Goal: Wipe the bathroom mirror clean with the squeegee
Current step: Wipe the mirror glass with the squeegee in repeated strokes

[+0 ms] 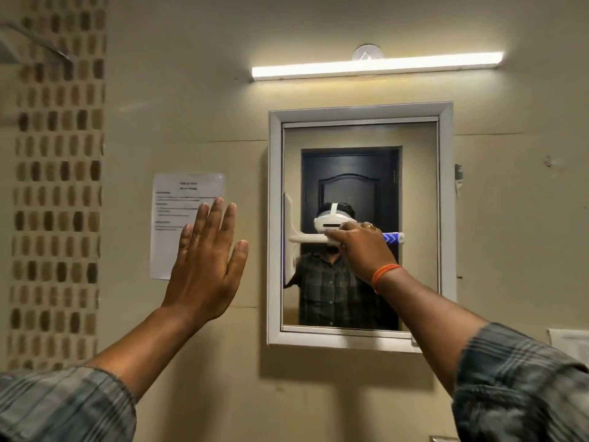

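A white-framed bathroom mirror [417, 193] hangs on the beige wall right of centre. My right hand [360, 247] grips the white squeegee [291, 239] by its handle, whose blue end sticks out to the right. The squeegee's blade stands vertical against the glass at the mirror's left edge, about mid-height. My left hand [205, 263] is raised flat with fingers spread, left of the mirror and in front of the wall, holding nothing. The glass reflects a person in a checked shirt and a dark door.
A printed paper sheet [178, 218] is stuck to the wall behind my left hand. A lit tube light [376, 65] runs above the mirror. A strip of mosaic tiles [57, 186] runs down the far left. Another paper [570, 342] shows at the right edge.
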